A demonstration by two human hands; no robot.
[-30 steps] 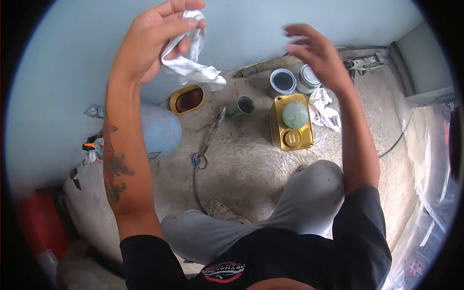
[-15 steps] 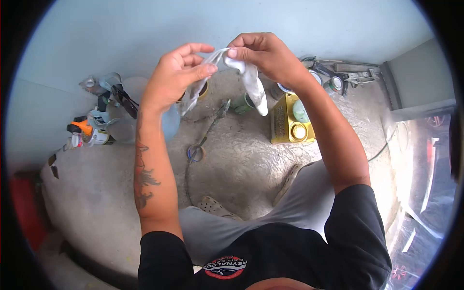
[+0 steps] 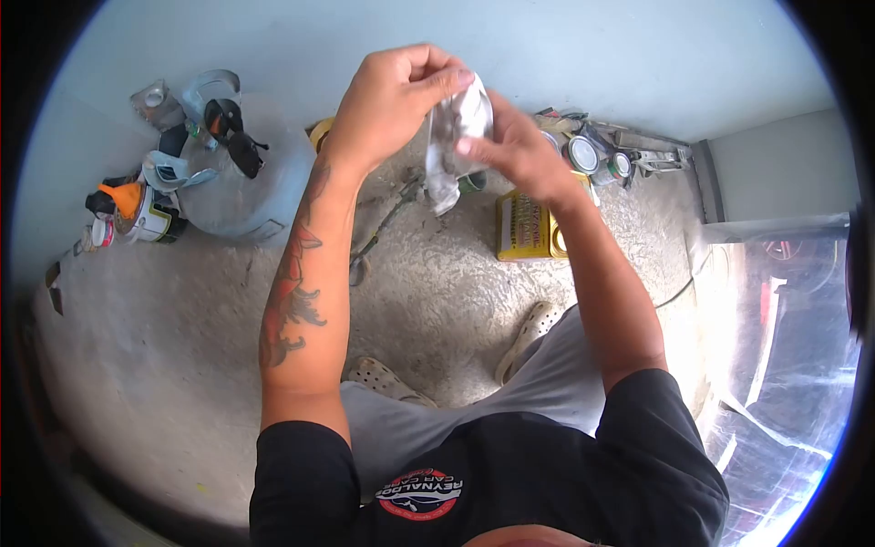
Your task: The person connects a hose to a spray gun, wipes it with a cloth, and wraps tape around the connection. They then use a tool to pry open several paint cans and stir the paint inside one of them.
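Note:
A crumpled white rag [image 3: 446,146] hangs in front of me, close to the wall. My left hand [image 3: 387,105] pinches its top end between thumb and fingers. At the rag's right side is my right hand [image 3: 527,157], slightly blurred; its thumb lies across the front edge and its fingers pass behind the cloth, partly hidden. The lower end of the rag dangles freely above the floor. Below my right wrist stands a yellow rectangular can [image 3: 526,228]. A green cup [image 3: 473,181] shows partly behind the rag.
Left of my forearm, a large bluish drum [image 3: 241,205] carries dark goggles [image 3: 244,155]. A paint can [image 3: 150,219] with an orange item stands beside it. Lidded cans [image 3: 582,155] and metal tools [image 3: 661,159] lie along the wall at right. A hose [image 3: 387,219] runs across the concrete floor.
Both hands have come closer together, the left moving right and up. The rag, draped in two hanging parts before, now hangs as one bunched strip between them.

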